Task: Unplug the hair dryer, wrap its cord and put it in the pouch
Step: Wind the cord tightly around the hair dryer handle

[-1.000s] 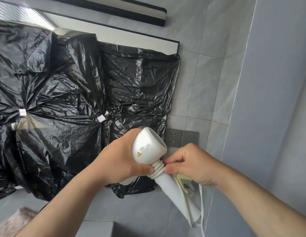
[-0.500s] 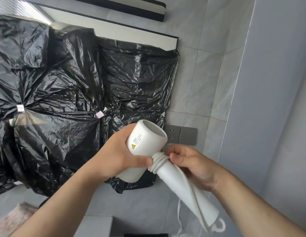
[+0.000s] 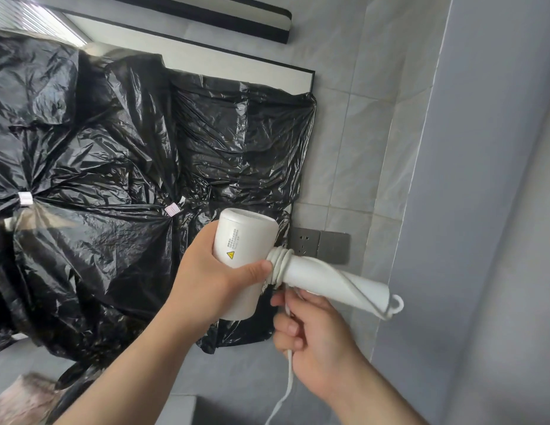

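Note:
A white hair dryer (image 3: 246, 240) is held up in front of the wall, its handle (image 3: 338, 283) pointing right. My left hand (image 3: 212, 280) grips the dryer's barrel. The white cord (image 3: 278, 265) is coiled several times around the top of the handle and spirals along it to a small hanging loop (image 3: 396, 303) at the end. My right hand (image 3: 310, 335) is below the handle, closed on the loose cord (image 3: 287, 391), which trails down out of view. No pouch is in view.
A grey wall socket plate (image 3: 318, 245) with nothing plugged in sits just behind the dryer. Black plastic sheeting (image 3: 114, 167) covers the mirror at left. Grey tiled wall (image 3: 344, 118) and a grey panel (image 3: 497, 179) stand at right.
The handle has swung from pointing down to pointing right. My right hand has dropped from the cord coils to below the handle, still holding the cord.

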A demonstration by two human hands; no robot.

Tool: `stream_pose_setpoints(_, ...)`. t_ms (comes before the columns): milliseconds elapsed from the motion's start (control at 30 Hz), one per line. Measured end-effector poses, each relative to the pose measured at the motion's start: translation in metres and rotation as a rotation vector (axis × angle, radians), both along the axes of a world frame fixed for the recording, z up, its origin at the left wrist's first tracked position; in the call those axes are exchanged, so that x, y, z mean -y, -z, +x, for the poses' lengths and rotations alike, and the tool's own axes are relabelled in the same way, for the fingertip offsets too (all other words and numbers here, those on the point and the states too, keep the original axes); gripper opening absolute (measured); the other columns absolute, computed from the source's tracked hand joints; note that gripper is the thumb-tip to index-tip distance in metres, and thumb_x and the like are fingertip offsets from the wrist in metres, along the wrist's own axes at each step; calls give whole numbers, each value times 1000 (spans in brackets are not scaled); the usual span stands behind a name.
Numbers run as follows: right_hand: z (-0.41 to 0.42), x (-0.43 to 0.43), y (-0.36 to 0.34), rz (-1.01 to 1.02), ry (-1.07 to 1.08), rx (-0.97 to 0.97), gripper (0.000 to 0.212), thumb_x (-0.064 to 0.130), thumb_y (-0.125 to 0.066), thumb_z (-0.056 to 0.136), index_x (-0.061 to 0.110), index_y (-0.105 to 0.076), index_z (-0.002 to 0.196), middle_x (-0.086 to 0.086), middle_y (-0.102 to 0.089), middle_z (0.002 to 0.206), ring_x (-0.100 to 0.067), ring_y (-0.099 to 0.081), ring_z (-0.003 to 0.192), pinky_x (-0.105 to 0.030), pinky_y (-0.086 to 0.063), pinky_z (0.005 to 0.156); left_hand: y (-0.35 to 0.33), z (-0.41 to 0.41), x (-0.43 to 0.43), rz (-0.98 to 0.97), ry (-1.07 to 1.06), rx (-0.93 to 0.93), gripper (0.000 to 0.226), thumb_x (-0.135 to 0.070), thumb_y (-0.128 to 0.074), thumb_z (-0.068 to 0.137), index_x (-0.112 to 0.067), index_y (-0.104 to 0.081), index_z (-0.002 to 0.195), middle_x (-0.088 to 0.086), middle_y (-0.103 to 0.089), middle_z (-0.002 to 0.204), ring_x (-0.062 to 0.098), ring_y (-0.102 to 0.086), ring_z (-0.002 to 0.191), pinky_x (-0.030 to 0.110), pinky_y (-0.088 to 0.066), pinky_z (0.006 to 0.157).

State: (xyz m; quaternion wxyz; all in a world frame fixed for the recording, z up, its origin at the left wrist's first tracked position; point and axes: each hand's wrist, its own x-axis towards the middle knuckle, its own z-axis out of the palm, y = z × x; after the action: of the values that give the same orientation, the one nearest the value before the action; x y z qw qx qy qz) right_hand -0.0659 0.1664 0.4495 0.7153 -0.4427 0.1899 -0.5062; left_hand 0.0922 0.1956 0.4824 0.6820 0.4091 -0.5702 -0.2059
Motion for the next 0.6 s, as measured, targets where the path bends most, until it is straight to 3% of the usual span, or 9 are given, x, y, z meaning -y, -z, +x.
stream_pose_setpoints(133,9,-13,-2,-220,120,-281,26,-1,-39,97,11,-60,105,0,-59,73,-7,-25,43,-17,-18,37,3,-5,0,-26,-135,-29,51,-31,-83,57,-21,-62,102,1,-69,87,1,-63,68,19,-51,59)
stream_pose_setpoints(200,9,-17,-4,-363,174,-480,25,1,-39,97,13,-59,105,1,-61,75,-9,-28,45,-20,-21,40,4,-6,1,-19,-236,-19,55,-38,-82,55,-28,-60,105,-8,-67,93,5,-64,77,27,-51,66)
stream_pose_setpoints(267,6,-19,-7,-561,262,-739,24,6,-44,94,20,-64,91,-2,-66,76,-8,-36,47,-22,-29,46,6,-4,0,2,-327,3,60,-45,-81,53,-36,-56,107,-19,-64,93,3,-63,84,36,-53,73)
stream_pose_setpoints(333,1,-17,-13,-752,370,-961,15,12,-48,89,15,-62,83,-4,-69,77,-5,-47,52,-28,-38,54,6,-4,-1,19,-356,29,63,-49,-80,53,-40,-53,109,-32,-59,95,1,-62,86,42,-55,77)
stream_pose_setpoints(467,-4,-11,-24,-956,506,-1122,8,25,-46,80,20,-52,81,-4,-61,69,-24,-63,72,-44,-53,69,4,-8,-6,11,-371,73,60,-45,-84,60,-44,-48,108,-38,-57,99,-5,-59,88,43,-54,80)
stream_pose_setpoints(600,-5,-13,-22,-1006,617,-1074,5,25,-48,82,23,-53,82,1,-57,64,-15,-57,63,-36,-50,62,3,-12,-8,-7,-377,69,59,-42,-86,63,-47,-45,105,-32,-59,96,-9,-57,87,36,-52,75)
